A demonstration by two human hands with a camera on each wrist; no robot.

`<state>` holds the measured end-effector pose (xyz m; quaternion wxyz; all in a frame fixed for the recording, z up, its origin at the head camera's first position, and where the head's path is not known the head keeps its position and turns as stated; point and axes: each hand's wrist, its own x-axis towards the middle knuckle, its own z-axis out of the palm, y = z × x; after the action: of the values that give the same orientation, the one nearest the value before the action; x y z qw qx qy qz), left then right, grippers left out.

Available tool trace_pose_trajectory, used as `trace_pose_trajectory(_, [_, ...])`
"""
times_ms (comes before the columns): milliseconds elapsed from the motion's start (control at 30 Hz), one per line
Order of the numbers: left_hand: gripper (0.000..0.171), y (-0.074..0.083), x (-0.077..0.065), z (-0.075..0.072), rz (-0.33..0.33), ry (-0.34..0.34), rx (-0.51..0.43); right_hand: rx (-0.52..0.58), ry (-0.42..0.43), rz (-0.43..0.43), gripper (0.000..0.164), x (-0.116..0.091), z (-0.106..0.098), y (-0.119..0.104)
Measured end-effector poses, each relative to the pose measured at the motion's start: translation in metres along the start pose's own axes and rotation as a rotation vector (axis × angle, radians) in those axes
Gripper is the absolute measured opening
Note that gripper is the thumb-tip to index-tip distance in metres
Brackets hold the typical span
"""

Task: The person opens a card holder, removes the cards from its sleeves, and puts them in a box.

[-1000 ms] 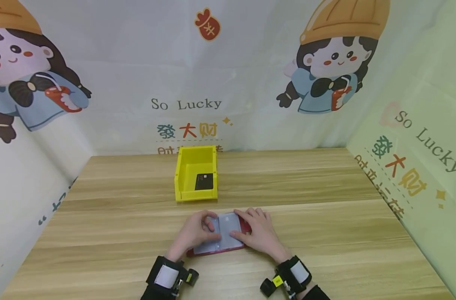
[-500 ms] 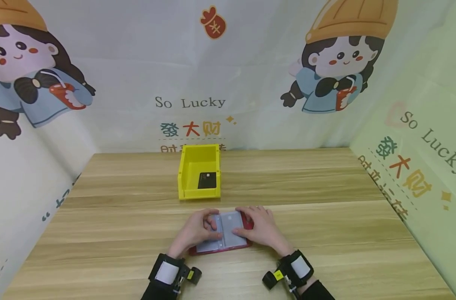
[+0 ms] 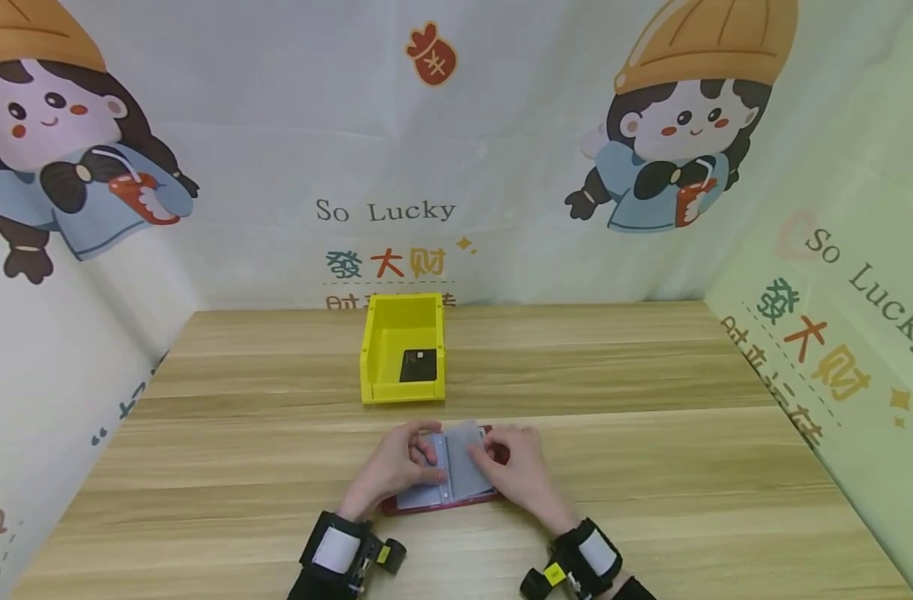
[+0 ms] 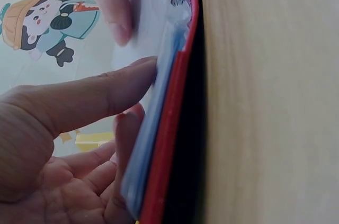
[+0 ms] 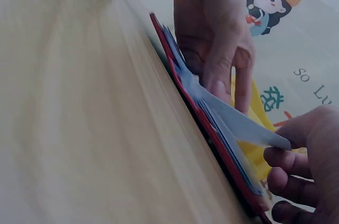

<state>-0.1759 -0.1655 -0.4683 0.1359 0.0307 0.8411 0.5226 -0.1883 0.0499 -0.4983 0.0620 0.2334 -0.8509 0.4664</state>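
A red card holder [image 3: 407,507] lies spread on the table, its clear plastic sleeves facing up. My right hand [image 3: 522,468] pinches one sleeve page [image 3: 467,467] between thumb and index finger. In the right wrist view that page [image 5: 246,122] stands up at a slant from the stack, while the red cover [image 5: 225,155] stays low. My left hand [image 3: 396,460] rests on the left-side sleeves, thumb near the fold. The left wrist view has the straight thumb [image 4: 106,92] touching the sleeves, with the other fingers loosely bent behind it.
Beyond the hands stands a yellow bin [image 3: 384,392] with a black card [image 3: 418,365] inside. The wooden table [image 3: 614,467] reaches back to a printed cloth wall [image 3: 501,167], with more cloth at both sides.
My right hand has gone from resting on the right-hand sleeves to pinching one page and raising its outer edge. The left hand keeps its place on the card holder.
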Motion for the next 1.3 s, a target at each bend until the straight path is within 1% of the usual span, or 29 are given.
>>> trace_pose_trajectory(100, [0.059, -0.001, 0.000, -0.001, 0.007, -0.003, -0.012, 0.053, 0.031, -0.017, 0.019, -0.005, 0.005, 0.000])
trace_pose_trajectory(200, [0.052, -0.002, -0.001, -0.002, 0.005, -0.001, -0.017, 0.112, 0.051, 0.003, 0.022, -0.008, 0.008, 0.000])
trace_pose_trajectory(333, [0.038, -0.002, -0.001, 0.000, -0.016, 0.010, -0.037, 0.195, 0.063, 0.031, 0.026, -0.010, 0.009, -0.002])
trace_pose_trajectory(400, [0.029, -0.003, 0.000, 0.001, -0.035, 0.016, -0.049, 0.217, 0.051, 0.036, 0.024, -0.012, 0.008, -0.003])
trace_pose_trajectory(500, [0.019, -0.003, 0.000, 0.002, -0.052, 0.017, -0.055, 0.236, 0.024, 0.009, 0.016, -0.014, 0.008, -0.004])
trace_pose_trajectory(567, [0.018, -0.004, 0.000, 0.001, -0.051, 0.012, -0.048, 0.258, 0.010, -0.005, 0.011, -0.016, 0.008, -0.004])
trace_pose_trajectory(667, [0.020, -0.005, 0.001, -0.001, -0.025, -0.003, -0.033, 0.279, 0.012, -0.016, 0.009, -0.016, 0.010, -0.003])
trace_pose_trajectory(767, [0.020, -0.005, 0.002, -0.003, -0.010, -0.009, -0.024, 0.283, 0.019, -0.013, 0.009, -0.014, 0.011, -0.002])
trace_pose_trajectory(867, [0.021, -0.005, 0.003, -0.004, -0.008, -0.012, -0.025, 0.282, 0.002, -0.007, 0.013, -0.012, 0.011, -0.002])
trace_pose_trajectory(967, [0.027, -0.006, 0.005, -0.004, -0.012, -0.011, -0.031, 0.267, -0.035, -0.035, 0.010, -0.012, 0.010, -0.002])
trace_pose_trajectory(1067, [0.038, -0.006, 0.006, -0.006, -0.021, -0.005, -0.039, 0.209, -0.081, -0.108, 0.015, -0.012, 0.010, -0.002])
trace_pose_trajectory(1167, [0.046, -0.005, 0.005, -0.008, -0.027, 0.007, -0.031, 0.088, -0.114, -0.215, 0.021, -0.012, 0.011, -0.002])
trace_pose_trajectory(1233, [0.050, -0.005, 0.004, -0.009, -0.048, 0.022, -0.015, 0.011, -0.140, -0.261, 0.023, -0.012, 0.013, -0.002])
trace_pose_trajectory(1300, [0.049, -0.005, 0.002, -0.012, -0.065, 0.035, 0.005, -0.059, -0.163, -0.291, 0.022, -0.013, 0.015, -0.002])
